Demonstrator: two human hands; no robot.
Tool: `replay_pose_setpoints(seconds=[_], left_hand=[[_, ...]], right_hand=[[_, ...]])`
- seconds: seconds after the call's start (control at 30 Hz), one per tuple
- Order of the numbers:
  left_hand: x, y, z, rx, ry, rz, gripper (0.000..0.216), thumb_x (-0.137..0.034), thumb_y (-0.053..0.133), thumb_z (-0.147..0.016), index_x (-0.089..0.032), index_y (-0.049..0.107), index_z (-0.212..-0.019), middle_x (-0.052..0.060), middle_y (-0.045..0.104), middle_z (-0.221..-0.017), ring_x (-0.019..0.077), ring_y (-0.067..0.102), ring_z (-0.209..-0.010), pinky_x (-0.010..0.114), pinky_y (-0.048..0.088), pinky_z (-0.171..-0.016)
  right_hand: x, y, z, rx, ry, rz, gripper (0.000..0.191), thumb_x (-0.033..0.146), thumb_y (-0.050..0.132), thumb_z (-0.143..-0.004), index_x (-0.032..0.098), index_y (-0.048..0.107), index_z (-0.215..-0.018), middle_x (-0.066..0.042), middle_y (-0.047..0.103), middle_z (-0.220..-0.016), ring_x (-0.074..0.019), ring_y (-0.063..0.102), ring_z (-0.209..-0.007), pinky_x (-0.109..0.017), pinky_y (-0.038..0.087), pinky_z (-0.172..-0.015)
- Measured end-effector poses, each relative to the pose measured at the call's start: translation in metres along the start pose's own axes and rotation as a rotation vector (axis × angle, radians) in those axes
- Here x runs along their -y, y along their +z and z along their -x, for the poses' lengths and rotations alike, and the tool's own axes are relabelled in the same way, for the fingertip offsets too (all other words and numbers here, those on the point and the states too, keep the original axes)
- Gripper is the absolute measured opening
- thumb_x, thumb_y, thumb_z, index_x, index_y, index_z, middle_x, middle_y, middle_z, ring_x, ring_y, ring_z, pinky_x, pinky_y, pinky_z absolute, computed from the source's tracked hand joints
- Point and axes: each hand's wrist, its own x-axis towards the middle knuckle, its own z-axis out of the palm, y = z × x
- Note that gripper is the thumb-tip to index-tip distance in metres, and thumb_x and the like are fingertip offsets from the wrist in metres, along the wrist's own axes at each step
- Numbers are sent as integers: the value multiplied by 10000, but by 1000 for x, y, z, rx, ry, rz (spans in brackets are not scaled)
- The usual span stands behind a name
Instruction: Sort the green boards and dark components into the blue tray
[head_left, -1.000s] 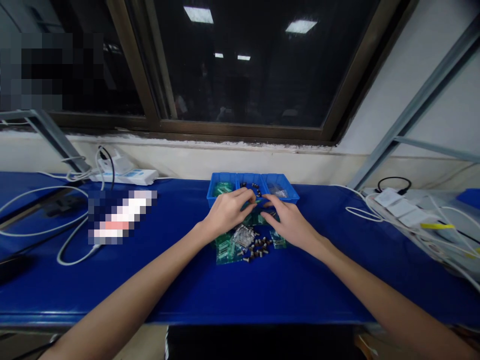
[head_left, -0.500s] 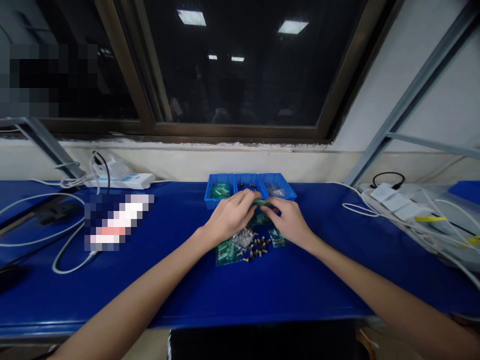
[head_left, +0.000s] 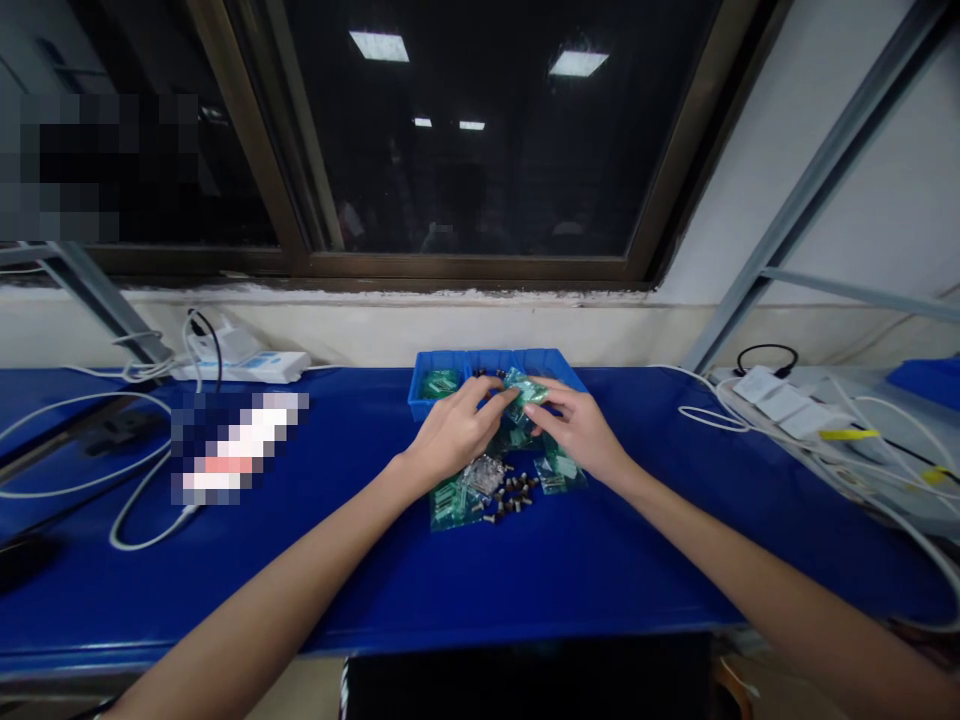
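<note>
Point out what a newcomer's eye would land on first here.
The left hand and right hand stand out at the centre of the blue workbench, holding a clear bag of green parts between them. Just beyond sits a blue divided tray; nearer, small brown-and-metal parts lie loose.

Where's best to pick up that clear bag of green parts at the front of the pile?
Probably pinch the bag's near edge from the front: it lies flat, that edge is free, and a clear packet and loose screws crowd its far side.
</note>
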Motion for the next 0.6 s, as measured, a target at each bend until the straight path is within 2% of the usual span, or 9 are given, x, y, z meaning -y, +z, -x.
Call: replay_pose_setpoints(seconds=[0.07,0.13,0.2,0.3,0.43,0.6], left_hand=[[0,2,0,3,36,20,334,-117,358,-978,-127,481,-1288,135,606,-1114,232,596,-974,349,573,-706],[-1,3,0,12,43,39,324,-103,343,-977,-116,496,-1263,129,622,-1096,227,606,-961,345,572,-713],[-1,3,0,18,17,52,324,-112,342,-978,-107,486,-1269,129,632,-1075,227,620,-951,350,573,-725],[-2,1,0,4,-59,87,372,-151,346,-986,-113,407,-1350,132,640,-1087,227,643,-951,351,579,-728],[-4,-2,0,12,-104,125,465,-150,348,-970,-161,302,-1432,131,618,-1171,219,647,-987,339,582,-742],[-7,-5,-1,66,-75,97,456,-105,371,-918,-150,379,-1372,125,585,-1175,226,627,-996,327,575,-713]], right_hand=[[4,-1,0,0,17,-57,177,360,652,-841,198,718,-813,-77,476,-1447,-304,540,-1215,-343,613,-667],[6,-3,-1,29,33,-95,182,366,664,-834,201,717,-779,-70,472,-1455,-327,479,-1287,-344,608,-686],[6,-3,-1,55,43,-121,170,368,671,-832,205,716,-818,-90,544,-1379,-314,528,-1232,-341,599,-684],[3,-1,-1,56,67,-147,183,360,684,-822,214,691,-931,-95,647,-1163,-257,623,-1032,-333,590,-651],[-3,3,-1,27,78,-172,187,320,666,-827,227,638,-986,-68,629,-1053,-214,628,-922,-310,578,-608],[-3,2,-1,-11,85,-198,190,262,614,-836,225,564,-1015,-57,606,-968,-212,649,-889,-285,544,-565]])
